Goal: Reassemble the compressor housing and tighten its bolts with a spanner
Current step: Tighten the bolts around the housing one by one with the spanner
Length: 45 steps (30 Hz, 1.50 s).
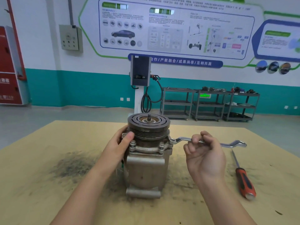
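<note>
While upright on stained board, ribbed metal compressor (148, 153) in left grip (121, 146); cranked spanner (209, 141) in right grip (205, 153).

compressor (146, 161) upright mid-table (48, 184), spanner (209, 142) jutting from its right, screwdriver (244, 179) farther right

Single head-worn view, looking forward and down (wide-angle), close over workbench (48, 159), wall beyond
</note>
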{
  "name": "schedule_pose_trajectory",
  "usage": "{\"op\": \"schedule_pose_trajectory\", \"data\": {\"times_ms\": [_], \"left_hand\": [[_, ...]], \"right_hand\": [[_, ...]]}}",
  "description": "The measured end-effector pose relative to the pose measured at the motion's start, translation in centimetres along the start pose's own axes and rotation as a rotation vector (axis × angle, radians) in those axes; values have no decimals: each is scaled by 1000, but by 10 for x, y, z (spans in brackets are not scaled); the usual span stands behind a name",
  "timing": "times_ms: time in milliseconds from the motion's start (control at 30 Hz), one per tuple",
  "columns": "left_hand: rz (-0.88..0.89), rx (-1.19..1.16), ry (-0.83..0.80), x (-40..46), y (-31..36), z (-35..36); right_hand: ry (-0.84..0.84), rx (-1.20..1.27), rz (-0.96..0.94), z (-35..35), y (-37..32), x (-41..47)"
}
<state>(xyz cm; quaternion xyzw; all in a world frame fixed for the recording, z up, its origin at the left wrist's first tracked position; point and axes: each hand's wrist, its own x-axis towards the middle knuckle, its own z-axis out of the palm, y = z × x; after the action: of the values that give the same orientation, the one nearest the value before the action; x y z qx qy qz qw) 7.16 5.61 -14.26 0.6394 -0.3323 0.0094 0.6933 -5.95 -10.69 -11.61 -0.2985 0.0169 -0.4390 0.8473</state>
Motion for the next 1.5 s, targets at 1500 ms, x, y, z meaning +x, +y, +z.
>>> {"op": "schedule_pose_trajectory", "data": {"times_ms": [1500], "left_hand": [[-161,-180,56,-6,-18,5]], "right_hand": [[-83,-25,-135,-2,9,-14]]}}
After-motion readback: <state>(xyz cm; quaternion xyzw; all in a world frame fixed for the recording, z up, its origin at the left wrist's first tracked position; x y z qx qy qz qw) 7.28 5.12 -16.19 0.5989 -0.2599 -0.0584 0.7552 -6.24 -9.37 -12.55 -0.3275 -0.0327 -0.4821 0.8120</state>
